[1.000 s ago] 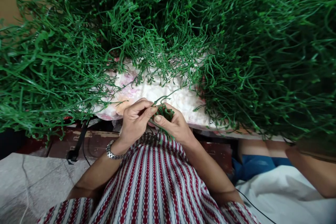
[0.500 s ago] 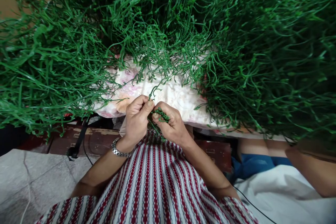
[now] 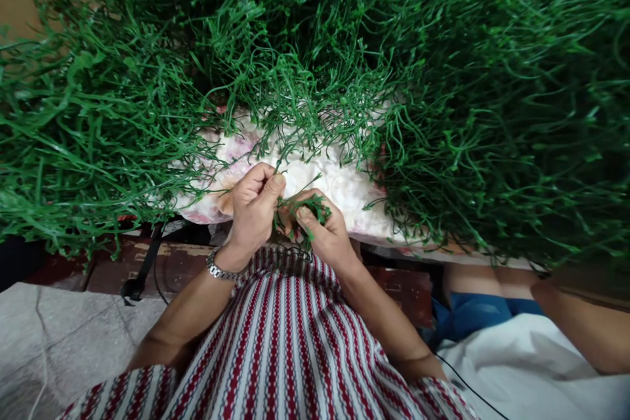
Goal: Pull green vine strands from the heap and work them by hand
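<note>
The left hand [image 3: 253,207], with a wristwatch [image 3: 218,270] below it, pinches a green sprig [image 3: 301,202] between thumb and forefinger, over the near edge of the flowered cloth [image 3: 344,187]. The right hand [image 3: 329,236] curls closed on the same sprig. Heaped green strands [image 3: 443,79] ring the cloth. Another person's arm [image 3: 585,328] lies far right.

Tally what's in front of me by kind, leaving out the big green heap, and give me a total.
hands: 2, left hand and right hand
green bunch, held: 1
watch: 1
flowered cloth: 1
neighbour's arm: 1
Total: 6
</note>
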{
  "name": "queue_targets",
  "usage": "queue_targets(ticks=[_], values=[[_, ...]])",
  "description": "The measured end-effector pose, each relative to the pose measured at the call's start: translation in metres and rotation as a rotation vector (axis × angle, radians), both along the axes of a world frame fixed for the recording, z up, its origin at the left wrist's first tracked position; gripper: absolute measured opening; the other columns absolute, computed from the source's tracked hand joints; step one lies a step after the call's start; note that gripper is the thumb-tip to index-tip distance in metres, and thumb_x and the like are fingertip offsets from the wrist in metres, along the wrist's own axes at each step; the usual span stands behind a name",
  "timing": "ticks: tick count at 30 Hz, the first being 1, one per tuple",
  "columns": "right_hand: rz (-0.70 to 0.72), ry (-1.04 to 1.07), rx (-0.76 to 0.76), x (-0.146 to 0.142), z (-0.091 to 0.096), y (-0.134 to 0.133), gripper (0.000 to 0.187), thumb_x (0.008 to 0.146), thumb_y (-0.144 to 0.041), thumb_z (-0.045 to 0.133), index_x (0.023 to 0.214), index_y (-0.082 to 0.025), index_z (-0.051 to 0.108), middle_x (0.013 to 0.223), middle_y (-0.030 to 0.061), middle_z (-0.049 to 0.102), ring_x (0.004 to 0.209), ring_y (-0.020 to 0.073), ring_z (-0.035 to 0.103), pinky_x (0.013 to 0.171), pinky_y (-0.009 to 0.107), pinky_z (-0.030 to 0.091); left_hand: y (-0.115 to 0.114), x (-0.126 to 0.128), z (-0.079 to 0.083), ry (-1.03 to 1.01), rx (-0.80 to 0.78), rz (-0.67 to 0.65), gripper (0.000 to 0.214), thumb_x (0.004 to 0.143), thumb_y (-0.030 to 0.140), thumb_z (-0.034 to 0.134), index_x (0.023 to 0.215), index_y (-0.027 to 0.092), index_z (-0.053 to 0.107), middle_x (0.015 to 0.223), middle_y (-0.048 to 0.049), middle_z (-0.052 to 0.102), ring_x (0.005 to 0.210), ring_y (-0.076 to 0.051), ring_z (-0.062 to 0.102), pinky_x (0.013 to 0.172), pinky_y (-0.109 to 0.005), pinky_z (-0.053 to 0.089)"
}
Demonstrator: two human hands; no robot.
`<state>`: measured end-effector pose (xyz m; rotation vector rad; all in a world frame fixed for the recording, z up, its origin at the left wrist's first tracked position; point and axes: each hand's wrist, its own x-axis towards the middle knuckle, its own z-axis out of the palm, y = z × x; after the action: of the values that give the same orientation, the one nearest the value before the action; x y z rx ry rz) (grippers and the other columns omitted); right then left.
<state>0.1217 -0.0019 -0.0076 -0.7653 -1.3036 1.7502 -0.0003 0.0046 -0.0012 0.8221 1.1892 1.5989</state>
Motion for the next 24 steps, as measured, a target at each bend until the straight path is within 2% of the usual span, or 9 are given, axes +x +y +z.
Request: queue_targets(ticks=[3, 7, 9, 12, 15, 18, 21, 24], values=[[0.015, 0.100, -0.213, -0.003, 0.000, 0.001, 0.022, 0.084, -0.038, 0.057, 0.094, -0.020, 0.049, 0.072, -0.0022, 0.054, 0.052, 0.0065, 0.049, 0.045, 0.017, 0.041, -0.001, -0.002, -0.005, 0.087, 0.003, 0.022, 0.028, 0.078, 0.034, 0.062, 0.063, 0.018, 0.044, 0.056, 0.0048, 0.039, 0.047, -0.006, 0.035, 0.042, -0.019, 0.026], [0.152, 0.267, -0.430, -0.005, 0.004, 0.003, 0.036, 0.075, -0.047, 0.064, 0.094, -0.020, 0.051, 0.078, 0.0000, 0.058, 0.051, 0.0064, 0.050, 0.043, 0.018, 0.044, -0.010, -0.003, -0.008, 0.212, 0.021, 0.004, 0.025, 0.082, 0.031, 0.056, 0.066, 0.019, 0.042, 0.056, 0.0059, 0.039, 0.039, -0.005, 0.034, 0.036, -0.019, 0.025], [0.175, 0.317, -0.522, -0.004, 0.006, 0.003, 0.040, 0.074, -0.052, 0.063, 0.093, -0.019, 0.051, 0.077, 0.0005, 0.059, 0.051, 0.0066, 0.050, 0.041, 0.018, 0.045, -0.014, -0.004, -0.006, 0.319, 0.076, -0.032, 0.023, 0.084, 0.028, 0.053, 0.067, 0.020, 0.042, 0.056, 0.0062, 0.039, 0.036, -0.005, 0.034, 0.035, -0.020, 0.025], [0.184, 0.332, -0.608, -0.003, 0.007, 0.002, 0.046, 0.073, -0.059, 0.060, 0.093, -0.019, 0.052, 0.073, 0.0001, 0.059, 0.051, 0.0075, 0.052, 0.040, 0.017, 0.045, -0.017, -0.007, -0.002, 0.594, 0.248, -0.035, 0.021, 0.084, 0.020, 0.052, 0.065, 0.019, 0.043, 0.059, 0.0045, 0.040, 0.047, -0.007, 0.040, 0.045, -0.021, 0.032], [0.212, 0.288, -0.579, -0.001, 0.005, 0.001, 0.049, 0.066, -0.059, 0.066, 0.088, -0.017, 0.052, 0.063, -0.0021, 0.056, 0.047, 0.0077, 0.051, 0.039, 0.018, 0.045, -0.015, -0.011, 0.000, 0.825, 0.420, -0.052, 0.018, 0.080, 0.012, 0.052, 0.065, 0.018, 0.045, 0.061, 0.0027, 0.042, 0.057, -0.009, 0.043, 0.054, -0.023, 0.035], [0.254, 0.171, -0.501, 0.000, 0.004, 0.000, 0.041, 0.066, -0.049, 0.072, 0.078, -0.016, 0.051, 0.055, -0.0043, 0.052, 0.042, 0.0069, 0.048, 0.038, 0.018, 0.043, -0.014, -0.013, 0.000, 0.877, 0.479, -0.113, 0.018, 0.078, 0.010, 0.053, 0.064, 0.018, 0.046, 0.060, 0.0020, 0.044, 0.058, -0.011, 0.044, 0.055, -0.024, 0.035], [0.273, 0.027, -0.349, 0.002, 0.005, 0.001, 0.032, 0.073, -0.042, 0.067, 0.073, -0.016, 0.050, 0.055, -0.0048, 0.050, 0.042, 0.0052, 0.044, 0.038, 0.016, 0.036, -0.015, -0.013, -0.001, 0.713, 0.332, -0.143, 0.021, 0.080, 0.015, 0.054, 0.061, 0.018, 0.045, 0.058, 0.0027, 0.042, 0.054, -0.010, 0.041, 0.052, -0.023, 0.033], [0.233, -0.164, -0.090, 0.003, 0.008, -0.001, 0.030, 0.082, -0.041, 0.057, 0.068, -0.015, 0.047, 0.054, -0.0047, 0.046, 0.047, 0.0050, 0.041, 0.043, 0.017, 0.033, -0.018, -0.010, -0.004, 0.367, 0.090, -0.082, 0.025, 0.081, 0.027, 0.056, 0.061, 0.018, 0.045, 0.053, 0.0048, 0.038, 0.045, -0.007, 0.033, 0.042, -0.021, 0.026]])
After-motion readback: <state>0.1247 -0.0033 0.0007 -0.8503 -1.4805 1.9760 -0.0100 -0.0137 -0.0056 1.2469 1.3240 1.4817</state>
